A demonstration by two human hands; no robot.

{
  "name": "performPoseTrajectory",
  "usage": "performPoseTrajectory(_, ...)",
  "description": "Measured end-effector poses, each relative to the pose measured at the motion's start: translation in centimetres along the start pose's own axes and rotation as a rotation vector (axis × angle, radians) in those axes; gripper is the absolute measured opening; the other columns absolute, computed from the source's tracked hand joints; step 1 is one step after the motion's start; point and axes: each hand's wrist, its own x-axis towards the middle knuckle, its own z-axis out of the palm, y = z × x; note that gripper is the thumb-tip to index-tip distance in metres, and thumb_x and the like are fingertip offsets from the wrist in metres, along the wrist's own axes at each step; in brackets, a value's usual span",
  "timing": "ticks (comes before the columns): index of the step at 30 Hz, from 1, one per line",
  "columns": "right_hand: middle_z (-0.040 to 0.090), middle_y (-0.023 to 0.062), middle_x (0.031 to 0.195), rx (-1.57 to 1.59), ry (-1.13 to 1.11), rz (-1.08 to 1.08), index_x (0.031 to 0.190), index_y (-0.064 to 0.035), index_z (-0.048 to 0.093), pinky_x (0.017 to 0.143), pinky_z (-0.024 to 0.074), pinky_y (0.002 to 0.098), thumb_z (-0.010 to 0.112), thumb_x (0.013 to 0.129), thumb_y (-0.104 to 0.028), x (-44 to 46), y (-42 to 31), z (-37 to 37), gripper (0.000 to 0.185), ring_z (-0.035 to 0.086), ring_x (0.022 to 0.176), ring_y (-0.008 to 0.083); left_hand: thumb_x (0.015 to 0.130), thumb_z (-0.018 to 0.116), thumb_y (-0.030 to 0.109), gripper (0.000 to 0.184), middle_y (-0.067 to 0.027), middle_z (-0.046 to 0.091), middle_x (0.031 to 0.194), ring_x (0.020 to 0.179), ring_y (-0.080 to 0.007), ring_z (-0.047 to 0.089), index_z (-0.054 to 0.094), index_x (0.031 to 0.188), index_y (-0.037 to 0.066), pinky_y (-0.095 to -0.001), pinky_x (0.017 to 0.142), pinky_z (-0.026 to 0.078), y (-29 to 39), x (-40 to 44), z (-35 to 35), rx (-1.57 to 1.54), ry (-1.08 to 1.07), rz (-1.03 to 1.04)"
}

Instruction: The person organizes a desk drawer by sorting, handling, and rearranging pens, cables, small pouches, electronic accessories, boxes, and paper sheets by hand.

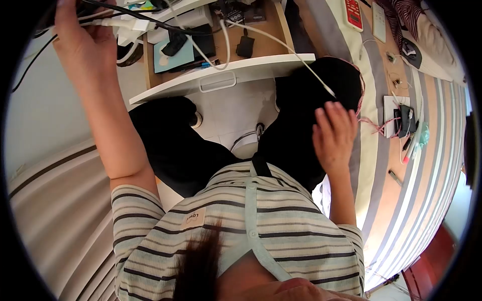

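Observation:
My left hand (89, 50) is at the upper left, its fingers curled around a bundle of black and white cables (95, 21). A white plug (129, 26) sticks out just to the right of that hand. Part of the grip is hidden behind the cables and cut off by the frame edge. My right hand (335, 138) lies over my right thigh with its fingers stretched out, holding nothing. Just above its fingertips hangs the end of a white charging cable (321, 82), which runs from over the drawer.
An open drawer (266, 64) before my knees holds a black adapter (245, 46), a light blue card and pens. To the right, a striped bed cover (371, 190) bears a red calculator (353, 15), a white remote (378, 22), a notebook, cables and small items. A curtain hangs left.

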Motion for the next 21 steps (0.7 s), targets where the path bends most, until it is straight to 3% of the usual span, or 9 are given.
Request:
performPoseTrajectory(2, 0.051, 0.0101, 0.128, 0.097, 0.027, 0.169, 0.121, -0.0075, 0.056, 0.103, 0.0338, 0.0483, 0.066, 0.076, -0.006, 0.3, 1.2, -0.8, 0.046, 0.047, 0.121, 0.0290, 0.088, 0.058, 0.028, 0.035, -0.0090, 0.056, 0.087, 0.082, -0.0146, 0.051, 0.056, 0.104, -0.003, -0.0293, 0.073, 0.041, -0.1, 0.6, -0.7, 0.023, -0.036, 0.039)
performPoseTrajectory(7, 0.048, 0.0118, 0.131, 0.140, 0.005, 0.156, 0.123, -0.0054, 0.054, 0.103, 0.0325, 0.0495, 0.066, 0.078, -0.006, 0.1, 1.8, -0.2, 0.046, 0.045, 0.122, 0.0313, 0.091, 0.054, 0.021, 0.027, -0.0088, 0.057, 0.087, 0.082, -0.0151, 0.053, 0.057, 0.100, -0.004, -0.0289, 0.073, 0.042, -0.4, 2.2, -1.8, 0.010, -0.121, 0.060)
performPoseTrajectory(10, 0.048, 0.0121, 0.131, 0.097, 0.021, 0.166, 0.123, -0.0052, 0.054, 0.103, 0.0325, 0.0496, 0.066, 0.078, -0.007, 0.3, 1.2, 0.1, 0.047, 0.045, 0.121, 0.0316, 0.090, 0.059, 0.018, 0.023, -0.0060, 0.057, 0.088, 0.083, -0.0148, 0.057, 0.058, 0.103, -0.001, -0.0299, 0.074, 0.046, -0.4, 2.2, -0.3, 0.116, 0.029, 0.064)
performPoseTrajectory(13, 0.048, 0.0129, 0.130, 0.079, -0.002, 0.131, 0.123, -0.0058, 0.054, 0.103, 0.0330, 0.0494, 0.068, 0.076, -0.009, 2.5, 0.2, 0.2, 0.049, 0.046, 0.120, 0.0323, 0.088, 0.063, 0.034, 0.026, 0.0068, 0.047, 0.061, 0.040, -0.0004, 0.025, 0.055, 0.090, 0.010, -0.0171, 0.035, 0.015, -0.1, 1.7, 3.4, 0.180, 0.139, 0.049)
performPoseTrajectory(16, 0.049, 0.0130, 0.128, 0.124, -0.024, 0.046, 0.124, -0.0080, 0.054, 0.101, 0.0354, 0.0467, 0.070, 0.073, -0.011, 6.9, -1.2, 1.0, 0.054, 0.049, 0.116, 0.0303, 0.089, 0.061, 0.036, 0.027, 0.0055, 0.052, 0.067, 0.044, -0.0002, 0.033, 0.057, 0.092, 0.010, -0.0153, 0.037, 0.018, 0.1, 2.0, 3.1, 0.184, 0.156, -0.222)
performPoseTrajectory(17, 0.050, 0.0125, 0.126, 0.140, -0.121, -0.001, 0.122, -0.0081, 0.054, 0.097, 0.0395, 0.0440, 0.068, 0.074, -0.009, 8.3, -1.6, 1.6, 0.051, 0.052, 0.111, 0.0293, 0.090, 0.059, 0.035, 0.024, 0.0059, 0.053, 0.067, 0.046, 0.0002, 0.034, 0.057, 0.090, 0.012, -0.0161, 0.039, 0.019, -0.6, 0.8, 3.4, 0.234, 0.079, -0.117)
performPoseTrajectory(21, 0.056, 0.0119, 0.112, 0.171, -0.285, -0.077, 0.113, -0.0061, 0.057, 0.081, 0.0493, 0.0381, 0.059, 0.074, -0.002, 11.5, -1.3, 4.3, 0.039, 0.059, 0.095, 0.0284, 0.085, 0.065, 0.036, 0.026, 0.0052, 0.052, 0.067, 0.053, -0.0047, 0.042, 0.057, 0.088, 0.012, -0.0204, 0.046, 0.029, -3.8, -0.2, 0.2, 0.404, 0.018, -0.331)
